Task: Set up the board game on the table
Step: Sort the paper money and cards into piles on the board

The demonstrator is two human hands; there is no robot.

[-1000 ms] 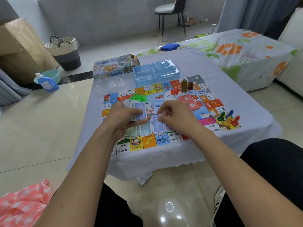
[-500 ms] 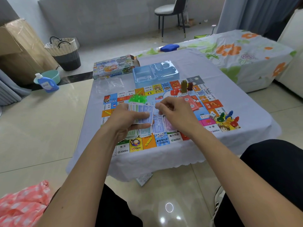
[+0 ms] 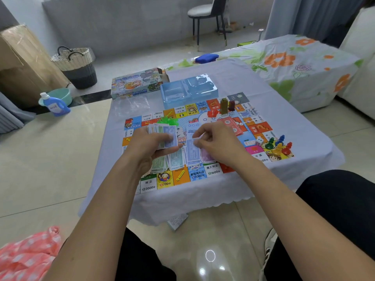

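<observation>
One head-worn wide-angle camera looks forward and down. The colourful square game board (image 3: pixel 203 142) lies near, toward twelve o'clock.

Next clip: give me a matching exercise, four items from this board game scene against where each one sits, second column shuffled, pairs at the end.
Things:
1. stack of play money
2. blue plastic tray
3. white die
4. game box

Places:
A. on the board's right side, beside the coloured pawns
B. held in the left hand
C. at the table's far left corner
D. on the table at the board's far edge

Pairs: 1-B, 2-D, 3-A, 4-C
</observation>
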